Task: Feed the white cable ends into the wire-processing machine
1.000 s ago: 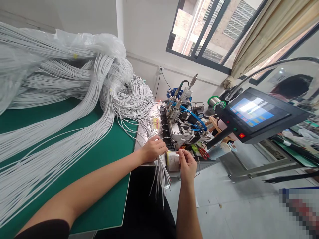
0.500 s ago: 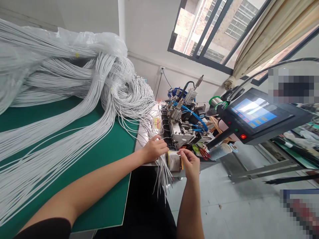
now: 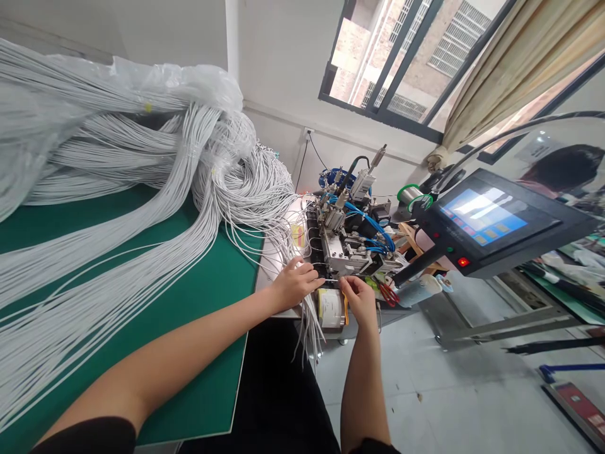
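Between my two hands runs a short stretch of white cable, level in front of the machine. My left hand is closed on it, with other cables around and under the fingers. The fingertips of my right hand pinch its end; the tip itself is hidden. Loose cable ends hang down below my left hand. Just beyond both hands stands the bench machine with metal cylinders and blue air tubes. A white roll with a yellow edge sits below the held cable.
Long bundles of white cable, partly in plastic film, cover much of the green table. To the right a touchscreen panel stands on an arm beside a solder wire spool. Red-handled scissors lie near the machine. A person's head shows behind the panel.
Both hands have moved slightly up towards the machine, the right one more clearly. The held cable now stretches straight between them, and the white roll below is less covered.
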`<state>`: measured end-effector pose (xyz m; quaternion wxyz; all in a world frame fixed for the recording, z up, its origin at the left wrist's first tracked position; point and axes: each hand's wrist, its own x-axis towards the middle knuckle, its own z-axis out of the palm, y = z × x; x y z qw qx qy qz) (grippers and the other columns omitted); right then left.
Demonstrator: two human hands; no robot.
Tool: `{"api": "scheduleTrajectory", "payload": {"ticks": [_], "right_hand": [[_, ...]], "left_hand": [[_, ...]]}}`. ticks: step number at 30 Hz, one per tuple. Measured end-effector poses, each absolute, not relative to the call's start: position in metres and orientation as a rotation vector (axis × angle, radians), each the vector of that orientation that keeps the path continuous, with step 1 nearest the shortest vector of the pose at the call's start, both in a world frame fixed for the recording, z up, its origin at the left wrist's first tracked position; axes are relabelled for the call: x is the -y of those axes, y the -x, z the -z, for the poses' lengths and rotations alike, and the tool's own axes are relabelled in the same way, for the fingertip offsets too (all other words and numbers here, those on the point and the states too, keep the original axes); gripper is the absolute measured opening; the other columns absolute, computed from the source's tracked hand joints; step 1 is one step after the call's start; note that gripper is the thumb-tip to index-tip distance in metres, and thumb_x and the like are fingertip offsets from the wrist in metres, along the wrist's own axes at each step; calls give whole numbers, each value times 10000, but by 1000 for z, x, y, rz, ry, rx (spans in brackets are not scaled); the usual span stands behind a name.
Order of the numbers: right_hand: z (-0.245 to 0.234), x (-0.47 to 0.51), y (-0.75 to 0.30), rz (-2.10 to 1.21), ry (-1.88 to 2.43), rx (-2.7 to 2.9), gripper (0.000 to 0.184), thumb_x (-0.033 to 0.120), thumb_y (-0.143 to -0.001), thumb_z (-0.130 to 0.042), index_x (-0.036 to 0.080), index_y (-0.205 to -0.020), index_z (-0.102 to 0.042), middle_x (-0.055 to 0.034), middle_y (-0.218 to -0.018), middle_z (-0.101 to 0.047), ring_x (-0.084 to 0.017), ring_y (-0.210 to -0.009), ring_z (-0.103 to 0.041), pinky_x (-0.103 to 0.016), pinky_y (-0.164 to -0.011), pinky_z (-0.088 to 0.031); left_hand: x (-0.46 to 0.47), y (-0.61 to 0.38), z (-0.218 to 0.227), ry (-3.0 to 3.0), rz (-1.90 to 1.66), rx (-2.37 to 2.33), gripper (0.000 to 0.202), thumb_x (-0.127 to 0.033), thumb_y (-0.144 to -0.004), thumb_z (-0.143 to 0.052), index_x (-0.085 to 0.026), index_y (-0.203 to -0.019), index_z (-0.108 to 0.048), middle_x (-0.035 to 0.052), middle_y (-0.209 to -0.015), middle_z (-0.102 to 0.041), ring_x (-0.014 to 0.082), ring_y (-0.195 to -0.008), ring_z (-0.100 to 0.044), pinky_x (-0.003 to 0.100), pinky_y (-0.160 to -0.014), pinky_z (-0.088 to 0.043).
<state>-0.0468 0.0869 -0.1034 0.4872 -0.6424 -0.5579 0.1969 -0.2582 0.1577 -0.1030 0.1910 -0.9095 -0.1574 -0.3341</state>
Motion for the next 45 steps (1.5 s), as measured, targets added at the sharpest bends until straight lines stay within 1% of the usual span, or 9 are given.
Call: {"api": "scheduleTrajectory", "payload": {"ticks": [10, 15, 20, 25, 29, 33, 37, 41, 45], "right_hand": [[122, -107, 39, -666, 1440, 1348, 329, 491, -779, -577, 177, -688, -537, 30, -596, -483, -125, -568, -426, -226, -532, -337], [128, -113, 39, -818, 1369, 1226, 288, 405, -735, -605, 180, -598, -488, 49, -566, -431, -105, -547, -373, -215, -522, -298], [136, -117, 40, -915, 1324, 1119, 217, 336, -705, -577, 183, -596, -469, 62, -540, -381, -89, -502, -314, -209, -481, -247], [138, -116, 45, -962, 1294, 1027, 253, 360, -670, -599, 194, -581, -432, 70, -521, -355, -84, -474, -307, -211, -466, -257], [140, -113, 47, -973, 1286, 986, 308, 421, -661, -644, 194, -602, -445, 69, -526, -379, -88, -477, -325, -217, -473, -275], [148, -102, 43, -924, 1311, 965, 374, 490, -695, -663, 187, -613, -460, 64, -533, -403, -88, -487, -327, -219, -479, -267], [147, -84, 40, -707, 1387, 1009, 379, 503, -748, -646, 173, -623, -506, 46, -567, -438, -100, -539, -368, -220, -511, -292], [129, -63, 43, -502, 1475, 1093, 373, 507, -795, -609, 169, -649, -552, 25, -602, -495, -115, -581, -419, -227, -552, -326], [107, -44, 53, -478, 1551, 1195, 375, 524, -817, -584, 172, -690, -582, 10, -601, -536, -129, -566, -452, -239, -545, -340]], "left_hand": [[-160, 254, 107, 2621, 875, 537, 265, -99, -857, -515, -211, -1065, -635, 20, -840, -644, 188, -893, -543, 423, -972, -249], [-162, 253, 111, 2648, 897, 577, 285, -92, -825, -528, -219, -1052, -641, 15, -852, -643, 196, -903, -542, 438, -975, -245], [-163, 253, 112, 2676, 914, 608, 314, -83, -773, -555, -225, -1033, -656, 40, -909, -645, 214, -970, -535, 447, -981, -238], [-163, 255, 113, 2676, 969, 574, 299, -67, -746, -543, -209, -980, -664, 42, -833, -649, 224, -976, -536, 463, -998, -230], [-163, 257, 111, 2665, 1002, 565, 253, -74, -736, -536, -203, -913, -664, 40, -800, -645, 224, -953, -540, 471, -988, -238], [-162, 259, 109, 2662, 994, 577, 184, -101, -733, -550, -190, -858, -651, 37, -833, -644, 230, -989, -541, 475, -987, -240], [-162, 260, 108, 2665, 979, 589, 155, -112, -735, -557, -183, -844, -642, 43, -857, -648, 230, -997, -543, 474, -988, -239], [-162, 260, 108, 2663, 965, 609, 118, -116, -754, -550, -174, -823, -626, 49, -864, -650, 230, -998, -543, 469, -992, -243], [-162, 260, 109, 2669, 971, 619, 82, -134, -773, -541, -171, -798, -610, 54, -866, -653, 231, -994, -543, 461, -994, -255]]}}
